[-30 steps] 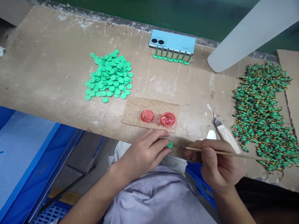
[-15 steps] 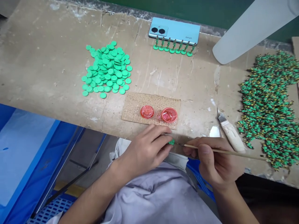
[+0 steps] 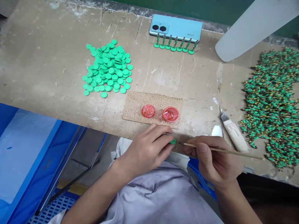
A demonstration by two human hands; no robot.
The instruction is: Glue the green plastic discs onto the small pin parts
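A small green disc (image 3: 173, 141) is pinched in the fingers of my left hand (image 3: 149, 144), at the table's near edge; part of it is hidden by the fingers. My right hand (image 3: 213, 158) is closed round a thin wooden-handled brush (image 3: 235, 152), its dark tip pointing left, very close to the disc. Whether the tip touches it I cannot tell. Just beyond my left hand, a brown textured board (image 3: 133, 105) carries two shallow red cups, the left one (image 3: 148, 111) and the right one (image 3: 170, 114), which holds clear liquid.
Green discs (image 3: 108, 68) lie heaped at the left. Several small figures on green bases (image 3: 173, 49) stand in a row before a light blue phone (image 3: 179, 26). On the right are a white cylinder (image 3: 243, 34), a wrapped-handle knife (image 3: 233, 132) and a large pile of green figures (image 3: 273, 109).
The whole view has shifted slightly. My hands keep nearly the same pose, with the brush tip still close beside the green disc.
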